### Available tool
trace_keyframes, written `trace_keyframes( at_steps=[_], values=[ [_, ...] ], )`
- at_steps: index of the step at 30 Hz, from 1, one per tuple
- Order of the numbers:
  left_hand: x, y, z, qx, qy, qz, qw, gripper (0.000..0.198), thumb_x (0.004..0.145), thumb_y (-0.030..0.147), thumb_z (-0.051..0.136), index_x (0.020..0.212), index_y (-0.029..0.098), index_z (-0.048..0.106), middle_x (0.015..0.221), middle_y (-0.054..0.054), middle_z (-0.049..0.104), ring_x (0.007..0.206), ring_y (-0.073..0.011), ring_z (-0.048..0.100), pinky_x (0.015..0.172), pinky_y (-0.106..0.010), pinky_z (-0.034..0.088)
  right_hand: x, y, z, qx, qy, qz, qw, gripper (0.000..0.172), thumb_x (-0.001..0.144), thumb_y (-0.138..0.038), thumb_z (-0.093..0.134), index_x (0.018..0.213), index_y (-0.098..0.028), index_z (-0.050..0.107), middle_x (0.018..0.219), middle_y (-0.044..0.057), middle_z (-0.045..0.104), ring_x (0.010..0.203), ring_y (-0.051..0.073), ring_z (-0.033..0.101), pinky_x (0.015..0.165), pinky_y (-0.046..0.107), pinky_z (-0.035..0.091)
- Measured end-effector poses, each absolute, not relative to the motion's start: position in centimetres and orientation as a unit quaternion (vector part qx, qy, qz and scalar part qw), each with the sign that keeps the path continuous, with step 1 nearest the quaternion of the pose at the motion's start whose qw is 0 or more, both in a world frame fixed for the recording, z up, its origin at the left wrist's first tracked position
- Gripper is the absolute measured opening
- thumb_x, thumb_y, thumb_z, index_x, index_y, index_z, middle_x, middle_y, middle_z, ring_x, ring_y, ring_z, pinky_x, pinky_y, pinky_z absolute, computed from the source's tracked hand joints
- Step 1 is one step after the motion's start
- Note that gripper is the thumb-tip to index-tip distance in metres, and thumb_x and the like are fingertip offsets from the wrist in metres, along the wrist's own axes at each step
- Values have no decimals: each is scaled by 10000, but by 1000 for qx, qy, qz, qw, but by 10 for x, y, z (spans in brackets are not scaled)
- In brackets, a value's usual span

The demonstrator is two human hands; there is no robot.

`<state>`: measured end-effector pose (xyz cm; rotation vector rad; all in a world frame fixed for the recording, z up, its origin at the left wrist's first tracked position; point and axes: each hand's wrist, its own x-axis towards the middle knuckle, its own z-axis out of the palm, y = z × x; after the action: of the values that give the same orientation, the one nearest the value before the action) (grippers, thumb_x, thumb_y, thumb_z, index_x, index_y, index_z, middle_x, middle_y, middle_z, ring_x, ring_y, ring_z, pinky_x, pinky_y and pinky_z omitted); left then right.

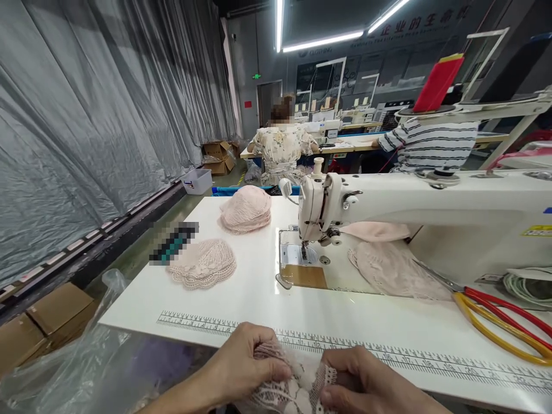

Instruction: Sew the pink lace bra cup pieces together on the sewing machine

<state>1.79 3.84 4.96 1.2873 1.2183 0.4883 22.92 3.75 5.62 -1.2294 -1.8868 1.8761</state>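
At the front edge of the table, a pale pink piece of lace (297, 388) is stretched between both hands. My left hand (245, 362) pinches its left side between thumb and fingers. Its scalloped right edge is gripped by my right hand (362, 379), thumb on top. The lower part of the lace runs out of view. Behind the hands stands a white sewing machine (388, 198), its needle area (304, 250) apart from the lace. A stack of pink lace pieces (202, 264) lies on the left of the table, with a pile of pink cups (246, 210) behind it.
Scissors (500, 322) with red and yellow handles lie at the right, near lace fabric (383, 267) under the machine arm. A printed ruler (345, 345) runs along the table front. Cardboard boxes (60, 307) and plastic bags are at lower left. Two people sit ahead.
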Motion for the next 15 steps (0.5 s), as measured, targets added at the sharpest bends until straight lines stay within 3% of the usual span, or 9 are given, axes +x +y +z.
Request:
trace_keyframes(
  at_steps=[9,13,15],
  values=[
    [5,81,75,628,539,208,522,249,599,322,724,632,113,593,575,37,556,548,-102,478,484,-181,344,221,60,50,-392,-657,622,167,289,830,-455,448,732,-184,457,534,-14,561,465,88,431,455,204,288],
    [8,136,99,710,520,143,453,256,619,354,719,730,129,664,687,11,640,656,-137,557,571,-198,388,211,86,45,-386,-695,566,217,246,869,-418,399,759,-204,450,553,-27,579,489,112,511,487,209,366],
    [17,168,102,730,526,112,421,218,572,310,748,666,133,664,642,19,621,666,-146,551,565,-201,366,214,103,40,-402,-720,511,242,200,876,-374,394,776,-211,456,560,-32,566,506,134,538,516,233,399]
  ],
)
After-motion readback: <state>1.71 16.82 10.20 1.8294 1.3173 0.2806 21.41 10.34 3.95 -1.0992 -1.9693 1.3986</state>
